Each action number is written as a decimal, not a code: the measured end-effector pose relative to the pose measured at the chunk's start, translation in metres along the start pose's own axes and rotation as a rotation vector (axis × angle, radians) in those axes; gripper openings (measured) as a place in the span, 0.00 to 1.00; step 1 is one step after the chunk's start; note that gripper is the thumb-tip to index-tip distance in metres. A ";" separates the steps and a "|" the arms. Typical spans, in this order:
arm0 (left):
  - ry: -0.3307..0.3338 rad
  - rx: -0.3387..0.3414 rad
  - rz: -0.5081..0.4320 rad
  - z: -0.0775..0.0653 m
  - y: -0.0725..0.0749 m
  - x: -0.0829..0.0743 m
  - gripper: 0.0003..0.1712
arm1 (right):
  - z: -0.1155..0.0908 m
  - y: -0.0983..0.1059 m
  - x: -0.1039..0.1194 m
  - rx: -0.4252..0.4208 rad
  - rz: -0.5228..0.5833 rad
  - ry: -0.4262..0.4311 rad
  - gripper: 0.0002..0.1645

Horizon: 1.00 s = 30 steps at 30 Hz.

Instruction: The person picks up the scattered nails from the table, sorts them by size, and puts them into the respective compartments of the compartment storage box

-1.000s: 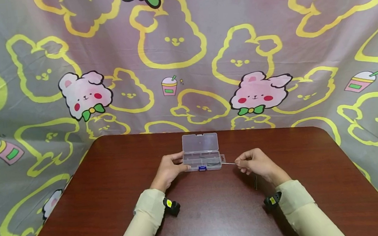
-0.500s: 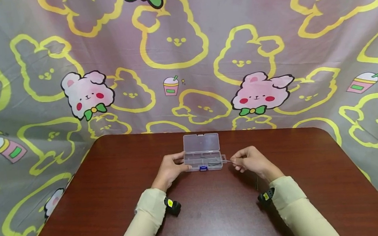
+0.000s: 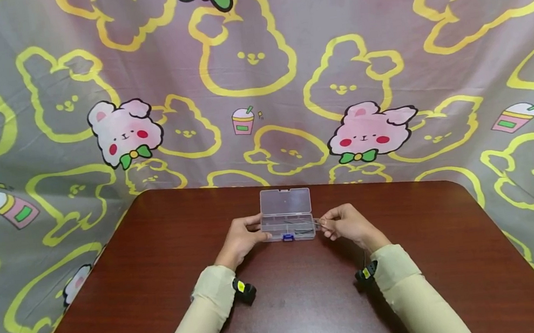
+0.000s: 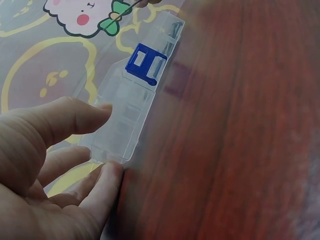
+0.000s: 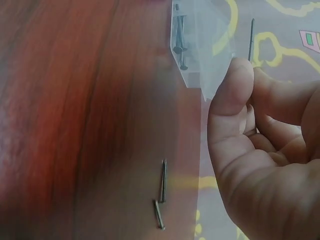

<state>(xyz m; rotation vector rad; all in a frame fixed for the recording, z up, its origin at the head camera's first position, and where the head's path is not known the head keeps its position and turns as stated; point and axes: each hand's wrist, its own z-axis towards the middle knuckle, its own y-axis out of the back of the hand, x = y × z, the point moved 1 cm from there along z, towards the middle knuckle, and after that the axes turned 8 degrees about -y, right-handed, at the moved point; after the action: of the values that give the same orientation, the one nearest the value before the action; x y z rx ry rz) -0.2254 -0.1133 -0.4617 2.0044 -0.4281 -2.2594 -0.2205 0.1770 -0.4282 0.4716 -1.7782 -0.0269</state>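
A clear plastic divided box (image 3: 275, 234) with a blue latch (image 4: 145, 64) stands on the table, its lid (image 3: 285, 201) raised at the back. My left hand (image 3: 241, 239) grips the box's left end between thumb and fingers. Between the thumb and fingertips of my right hand (image 3: 351, 226) is a nail (image 5: 251, 40), its pointed end sticking out over the box's right side. Several nails (image 5: 180, 35) lie in the front right compartment. Two more nails, a longer one (image 5: 163, 180) and a shorter one (image 5: 159, 215), rest on the table near my right wrist.
The brown wooden table (image 3: 291, 305) extends on all sides of the box. Behind it hangs a patterned cloth (image 3: 275, 106) with cartoon bunnies. A black camera is strapped to each wrist.
My right hand has moved left with the nail, from beside the box to its right edge, so the nail now reaches over the compartments. My left hand stays on the box.
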 end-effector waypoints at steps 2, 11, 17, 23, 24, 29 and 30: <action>-0.008 0.002 0.005 0.000 0.000 0.000 0.38 | 0.002 -0.002 0.001 -0.011 -0.009 0.003 0.11; -0.009 -0.005 0.000 0.000 0.000 -0.001 0.38 | 0.013 -0.011 0.007 -0.050 -0.103 0.033 0.10; -0.012 -0.007 -0.011 0.001 -0.001 0.001 0.38 | 0.019 -0.016 0.009 -0.075 -0.141 0.025 0.11; -0.005 -0.006 -0.018 0.000 0.000 0.002 0.38 | 0.024 -0.020 0.014 -0.098 -0.135 0.002 0.11; -0.004 -0.005 -0.018 0.000 0.000 0.002 0.38 | 0.025 -0.020 0.015 -0.108 -0.138 -0.006 0.11; -0.009 -0.001 -0.014 0.000 0.000 0.001 0.38 | 0.027 -0.023 0.017 -0.158 -0.179 -0.034 0.11; -0.008 -0.002 -0.013 0.000 0.000 0.001 0.38 | 0.027 -0.023 0.017 -0.167 -0.186 -0.040 0.10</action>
<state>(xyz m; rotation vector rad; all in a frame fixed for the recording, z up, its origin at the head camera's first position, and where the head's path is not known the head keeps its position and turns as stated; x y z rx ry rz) -0.2253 -0.1140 -0.4630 2.0035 -0.4146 -2.2759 -0.2422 0.1437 -0.4256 0.5161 -1.7495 -0.3147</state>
